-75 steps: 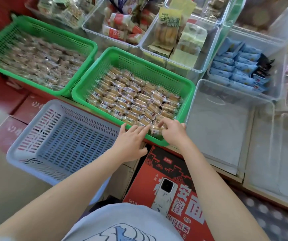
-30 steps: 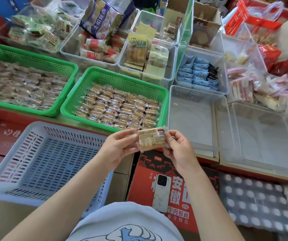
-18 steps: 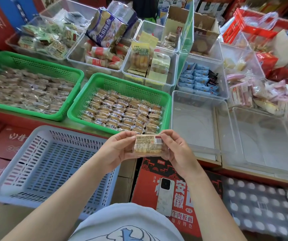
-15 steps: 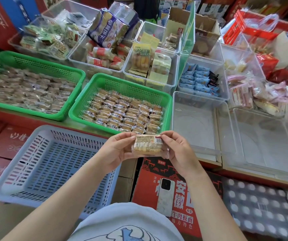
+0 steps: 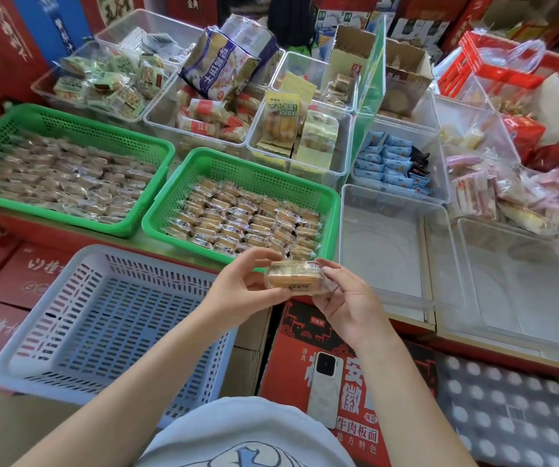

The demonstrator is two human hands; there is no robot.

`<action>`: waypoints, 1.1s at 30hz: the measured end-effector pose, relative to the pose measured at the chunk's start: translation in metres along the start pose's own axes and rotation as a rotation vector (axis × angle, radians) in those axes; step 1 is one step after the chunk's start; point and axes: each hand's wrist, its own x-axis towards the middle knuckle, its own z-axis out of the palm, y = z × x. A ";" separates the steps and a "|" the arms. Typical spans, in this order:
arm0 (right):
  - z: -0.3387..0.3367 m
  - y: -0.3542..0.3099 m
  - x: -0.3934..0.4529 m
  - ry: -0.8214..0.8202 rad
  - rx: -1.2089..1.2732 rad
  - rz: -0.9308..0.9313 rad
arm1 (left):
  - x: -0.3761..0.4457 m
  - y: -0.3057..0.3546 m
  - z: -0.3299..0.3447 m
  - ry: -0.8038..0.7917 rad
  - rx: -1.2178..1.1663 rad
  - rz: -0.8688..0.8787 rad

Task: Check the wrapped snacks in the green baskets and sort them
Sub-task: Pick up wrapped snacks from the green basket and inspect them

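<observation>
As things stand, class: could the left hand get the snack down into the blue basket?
Probably yes. The left hand holds the snack with the right hand, just above the open-topped blue basket; nothing stands between.

From my seat I couldn't read the label on the snack (image 5: 293, 277); my fingers (image 5: 333, 276) covered its right end. The left green basket (image 5: 69, 126) ran off the picture's left edge, its packets too blurred to tell apart. My forearms hid part of the blue basket (image 5: 109, 318) and the red box (image 5: 355, 392)
</observation>
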 end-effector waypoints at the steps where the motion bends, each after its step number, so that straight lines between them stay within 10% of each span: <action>1: 0.002 0.001 -0.001 0.012 -0.061 -0.025 | 0.000 0.000 0.001 0.046 0.000 0.001; 9: 0.001 0.012 -0.004 -0.118 -0.837 -0.329 | -0.001 0.000 0.003 0.082 -0.103 -0.062; 33: -0.001 0.013 -0.005 0.001 -0.563 -0.170 | -0.002 -0.005 -0.004 0.209 -0.155 0.012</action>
